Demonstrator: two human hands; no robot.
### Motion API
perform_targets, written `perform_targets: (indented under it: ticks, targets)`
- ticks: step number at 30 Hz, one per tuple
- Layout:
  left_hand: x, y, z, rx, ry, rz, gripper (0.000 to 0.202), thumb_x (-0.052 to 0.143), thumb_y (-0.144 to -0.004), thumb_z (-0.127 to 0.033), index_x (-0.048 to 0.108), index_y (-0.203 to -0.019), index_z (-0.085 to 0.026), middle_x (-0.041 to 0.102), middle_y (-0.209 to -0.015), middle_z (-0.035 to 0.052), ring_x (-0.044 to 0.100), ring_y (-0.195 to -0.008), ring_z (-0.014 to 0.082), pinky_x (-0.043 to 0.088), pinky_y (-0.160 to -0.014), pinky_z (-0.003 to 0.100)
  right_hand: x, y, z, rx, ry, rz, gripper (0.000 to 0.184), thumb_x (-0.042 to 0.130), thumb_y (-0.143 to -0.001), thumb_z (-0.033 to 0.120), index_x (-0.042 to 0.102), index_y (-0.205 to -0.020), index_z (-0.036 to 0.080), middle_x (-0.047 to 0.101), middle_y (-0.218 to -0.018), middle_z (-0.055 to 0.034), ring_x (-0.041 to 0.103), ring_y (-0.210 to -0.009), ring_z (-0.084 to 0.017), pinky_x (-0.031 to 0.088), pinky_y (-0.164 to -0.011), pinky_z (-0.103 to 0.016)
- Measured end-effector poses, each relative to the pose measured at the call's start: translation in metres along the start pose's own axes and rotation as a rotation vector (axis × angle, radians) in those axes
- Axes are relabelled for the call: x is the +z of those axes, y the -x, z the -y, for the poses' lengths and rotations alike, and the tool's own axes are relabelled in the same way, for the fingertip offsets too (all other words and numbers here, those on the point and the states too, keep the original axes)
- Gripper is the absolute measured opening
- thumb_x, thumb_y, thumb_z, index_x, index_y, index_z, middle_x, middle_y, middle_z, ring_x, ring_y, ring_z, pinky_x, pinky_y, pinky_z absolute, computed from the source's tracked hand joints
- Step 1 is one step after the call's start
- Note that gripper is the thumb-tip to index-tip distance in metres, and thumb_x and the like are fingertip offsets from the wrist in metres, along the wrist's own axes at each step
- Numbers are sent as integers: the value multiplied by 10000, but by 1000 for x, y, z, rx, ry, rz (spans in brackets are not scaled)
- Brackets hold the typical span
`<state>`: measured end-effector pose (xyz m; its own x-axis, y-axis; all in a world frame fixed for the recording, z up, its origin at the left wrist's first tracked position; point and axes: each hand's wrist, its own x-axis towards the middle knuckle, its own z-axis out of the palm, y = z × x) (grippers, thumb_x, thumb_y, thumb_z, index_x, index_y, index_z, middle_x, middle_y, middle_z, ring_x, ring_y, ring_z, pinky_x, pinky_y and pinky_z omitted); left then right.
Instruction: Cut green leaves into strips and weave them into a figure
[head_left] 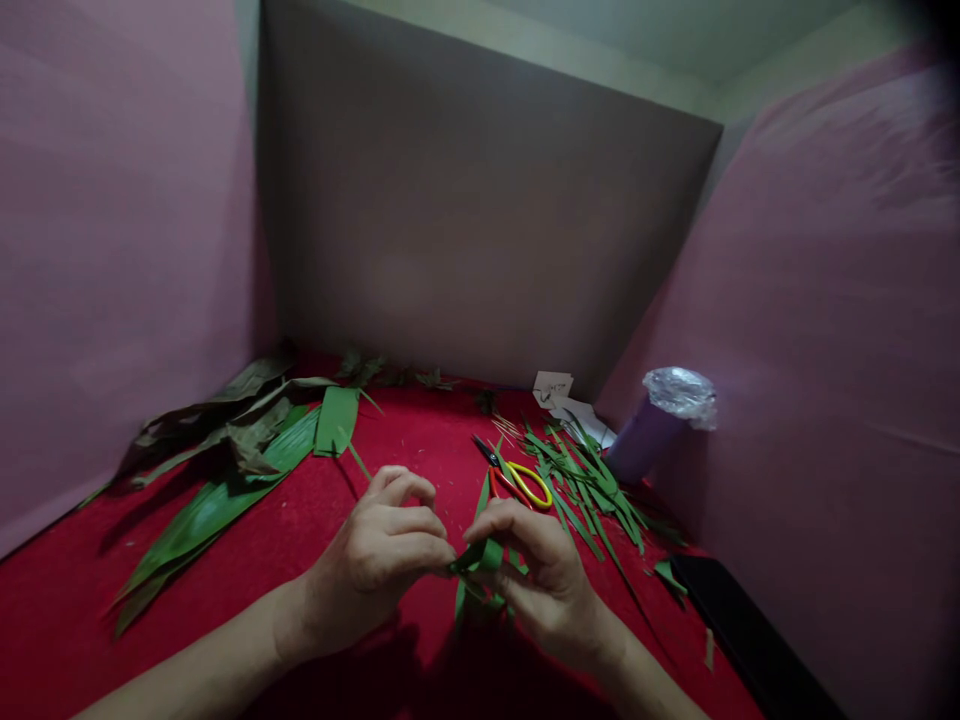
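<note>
hands (390,550) (544,575) both pinching green strip (491,556); purple container (637,440), crinkled plastic (681,393) over top, contents hidden.

And here's the leaf (491,553), mid-green, its broad part bent round into a small curl, a darker fold reaching out to the left, narrow ends dangling below! It's over the red cloth (435,435), well in from the far edge, the lower tangle too dim to sort out.
</note>
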<state>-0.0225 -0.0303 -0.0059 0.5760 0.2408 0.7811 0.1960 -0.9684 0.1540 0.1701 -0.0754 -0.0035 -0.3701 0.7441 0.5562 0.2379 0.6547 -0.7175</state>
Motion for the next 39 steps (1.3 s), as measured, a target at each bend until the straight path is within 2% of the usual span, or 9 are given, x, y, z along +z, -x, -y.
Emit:
perform_targets:
  ticks: [7, 14, 18, 24, 29, 32, 36, 39]
  targets:
    - [2, 4, 4, -90, 19, -34, 179, 485, -868, -195, 633, -770, -208, 664, -672, -4, 493, -790, 188, 328, -776, 379, -1, 4, -1, 32, -35, -14, 174, 498, -835, 127, 557, -987, 189, 553, -811, -28, 539, -704, -128, 469, -617, -243]
    - [5, 6, 6, -116, 28, -43, 187, 481, -868, -191, 632, -760, -209, 659, -666, -5, 482, -788, 190, 318, -775, 379, 0, 4, -3, 39, -31, -10, 189, 476, -854, 126, 556, -1012, 193, 567, -829, -33, 543, -720, -132, 460, -641, -249]
    - [5, 6, 4, -95, 20, -18, 183, 471, -868, -176, 627, -777, -204, 657, -668, 3, 484, -796, 194, 319, -776, 385, 3, 5, -7, 74, -77, -45, 171, 494, -856, 148, 553, -1007, 205, 557, -815, -17, 533, -682, -114, 455, -606, -220]
    - [2, 5, -2, 1, -123, 95, 181, 471, -832, -89, 598, -747, -184, 641, -649, 2, 481, -786, 194, 305, -788, 407, 7, 6, -8, 200, -125, -37, 131, 532, -847, 209, 565, -973, 217, 526, -739, 12, 499, -624, -98, 422, -548, -198]
    - [2, 3, -5, 24, -244, 100, 218, 447, -845, -100, 602, -716, -183, 640, -664, 9, 506, -794, 191, 313, -815, 420, 9, 5, -10, 320, -132, -60, 205, 566, -826, 215, 558, -1031, 227, 517, -739, 15, 476, -633, -105, 420, -565, -215]
    - [2, 3, -5, 42, -291, 82, 233, 442, -854, -126, 621, -721, -193, 645, -681, 15, 521, -786, 182, 328, -827, 410, 13, 2, -14, 405, -330, -96, 281, 645, -764, 214, 552, -1030, 215, 525, -704, 29, 482, -614, -96, 417, -555, -203]
    - [1, 3, -5, 47, -323, 61, 223, 451, -848, -126, 635, -745, -198, 647, -680, 16, 535, -790, 181, 343, -825, 400, 18, -4, -22, 516, -667, -145, 447, 779, -616, 244, 523, -981, 205, 532, -624, 63, 464, -471, -65, 368, -413, -157]
    - [1, 3, -6, 43, -332, 52, 219, 455, -843, -120, 637, -752, -199, 654, -689, 18, 537, -799, 186, 345, -825, 404, 19, -5, -25, 574, -734, -174, 382, 814, -561, 255, 523, -797, 182, 519, -551, 79, 415, -386, -41, 313, -345, -135]
